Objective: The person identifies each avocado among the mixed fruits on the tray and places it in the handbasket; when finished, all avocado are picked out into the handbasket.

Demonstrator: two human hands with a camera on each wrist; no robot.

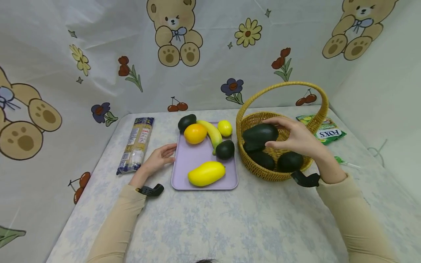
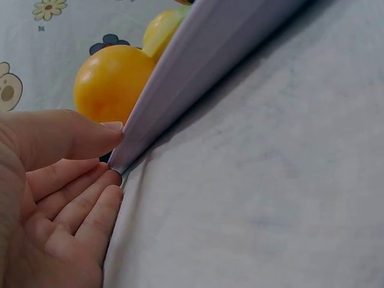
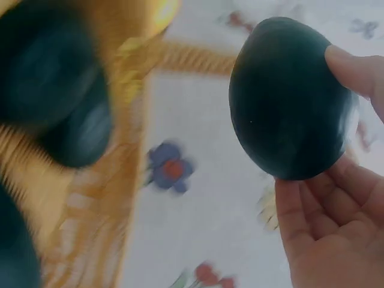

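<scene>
My right hand [image 1: 298,138] holds a dark green avocado [image 1: 261,133] over the woven basket [image 1: 264,175]. In the right wrist view, thumb and fingers grip the avocado [image 3: 288,102] from opposite sides. More avocados, such as one at the front right [image 1: 290,162], lie inside the basket. At the left edge of the lilac tray [image 1: 184,157] is my left hand [image 1: 158,160], fingers extended and fingertips touching the rim. On the tray are an orange [image 1: 195,133], a banana [image 1: 212,132], a lemon [image 1: 225,128], a yellow mango [image 1: 207,174] and two avocados [image 1: 225,149].
A clear pack of noodles [image 1: 135,146] lies left of the tray. Behind the basket's right side is a green FOX'S bag [image 1: 323,129]. The basket's tall handle [image 1: 283,84] arches above it. A patterned cloth [image 1: 210,226] covers the table.
</scene>
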